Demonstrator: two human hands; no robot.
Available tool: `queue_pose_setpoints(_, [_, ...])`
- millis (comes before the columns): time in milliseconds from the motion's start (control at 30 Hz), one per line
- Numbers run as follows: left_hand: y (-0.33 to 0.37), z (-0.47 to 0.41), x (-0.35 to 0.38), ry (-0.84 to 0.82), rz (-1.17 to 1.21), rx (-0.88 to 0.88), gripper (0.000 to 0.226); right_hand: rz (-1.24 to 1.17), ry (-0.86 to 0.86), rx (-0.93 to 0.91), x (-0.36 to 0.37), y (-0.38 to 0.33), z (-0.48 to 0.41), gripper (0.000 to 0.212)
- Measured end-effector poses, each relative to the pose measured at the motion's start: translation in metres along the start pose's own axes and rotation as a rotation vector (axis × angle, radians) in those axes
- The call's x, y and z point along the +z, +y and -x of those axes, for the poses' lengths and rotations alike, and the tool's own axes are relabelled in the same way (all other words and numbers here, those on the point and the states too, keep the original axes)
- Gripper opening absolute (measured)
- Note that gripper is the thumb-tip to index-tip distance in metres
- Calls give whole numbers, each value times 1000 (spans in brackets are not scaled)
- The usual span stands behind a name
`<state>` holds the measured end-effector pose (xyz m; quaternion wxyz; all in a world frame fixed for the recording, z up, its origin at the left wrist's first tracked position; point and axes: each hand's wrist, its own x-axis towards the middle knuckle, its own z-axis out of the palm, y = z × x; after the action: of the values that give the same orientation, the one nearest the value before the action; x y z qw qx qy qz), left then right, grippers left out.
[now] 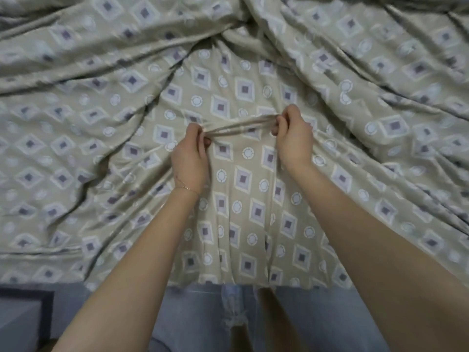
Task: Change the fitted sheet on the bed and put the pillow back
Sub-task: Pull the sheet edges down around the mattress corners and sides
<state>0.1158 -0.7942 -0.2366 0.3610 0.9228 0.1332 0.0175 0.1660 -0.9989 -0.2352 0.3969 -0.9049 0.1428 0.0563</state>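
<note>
A beige fitted sheet [243, 59] printed with purple squares and white circles fills the view, rumpled in deep folds across the bed. My left hand [191, 156] and my right hand [291, 138] each pinch the same raised fold of the sheet, which stretches taut between them at the centre. Below my hands the sheet hangs in pleats down to my lap. The mattress is hidden under the cloth, and no pillow is in view.
My legs in torn blue jeans [228, 318] are at the bottom, under the sheet's lower edge. A dark-framed grey surface [22, 308] shows at the lower left corner.
</note>
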Motion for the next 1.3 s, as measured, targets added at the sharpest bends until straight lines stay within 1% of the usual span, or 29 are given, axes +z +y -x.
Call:
queue_pose_setpoints(67, [-2,-4,6,-47,-57,-18,20,-5,-44,-8,0,5,-2,14])
queue_pose_setpoints(133, [3,-1,7,-65,-149,-1,19,17,-99,-73,0,10,5,11])
queue_pose_setpoints(200, [15,4,8,-76,-235,22,21,167,-156,-168,1,13,15,10])
queue_pose_setpoints(233, [20,3,7,-65,-258,29,22,208,-161,-182,-1,15,17,10])
queue_pose_setpoints(333, [26,-10,1,-7,-231,65,22,118,-75,-154,-15,9,12,11])
queue_pose_setpoints(367, [24,-18,0,-3,-212,42,23,98,-39,-134,-20,5,6,14])
queue_pose_setpoints(433, [20,-36,0,-51,-208,-66,36,100,-4,-94,-25,0,-14,23])
queue_pose_setpoints(467, [19,-46,1,-101,-234,-110,43,118,-24,-68,-26,-3,-26,30])
queue_pose_setpoints(500, [19,-55,3,-152,-292,-126,45,164,-75,-34,-24,-7,-39,38])
queue_pose_setpoints(533, [18,-64,6,-194,-373,-105,40,251,-144,1,-22,-9,-50,44])
queue_pose_setpoints(567, [16,-71,10,-212,-454,-57,32,363,-210,17,-17,-8,-59,46])
queue_pose_setpoints(600, [16,-78,13,-211,-511,2,23,454,-257,4,-13,-6,-65,41])
queue_pose_setpoints(667, [15,-88,18,-210,-565,120,13,496,-278,-65,-9,-5,-72,28])
queue_pose_setpoints(733, [20,-107,17,-147,-523,153,17,424,-195,-125,-15,-12,-84,25])
queue_pose_setpoints(800, [32,-140,10,6,-395,105,23,333,-64,-150,-25,-23,-105,26])
queue_pose_setpoints(867, [41,-173,7,100,-255,70,23,287,-10,-160,-30,-32,-126,25])
queue_pose_setpoints(900, [42,-184,8,88,-222,85,22,274,-21,-157,-30,-33,-133,25])
queue_pose_setpoints(1000, [39,-192,11,-78,-264,180,21,257,-141,-167,-30,-30,-134,20])
queue_pose_setpoints(1033, [42,-192,10,-103,-265,218,21,251,-170,-189,-32,-31,-131,18])
queue_pose_setpoints(1100, [53,-197,5,-94,-233,316,23,207,-161,-285,-41,-40,-128,17])
queue_pose_setpoints(1200, [76,-218,4,-39,-232,464,38,199,-107,-487,-51,-54,-138,17])
queue_pose_setpoints(1233, [83,-228,8,-53,-231,489,44,208,-100,-520,-53,-56,-146,18])
queue_pose_setpoints(1300, [99,-246,20,-161,-235,506,58,217,-92,-511,-55,-57,-163,21])
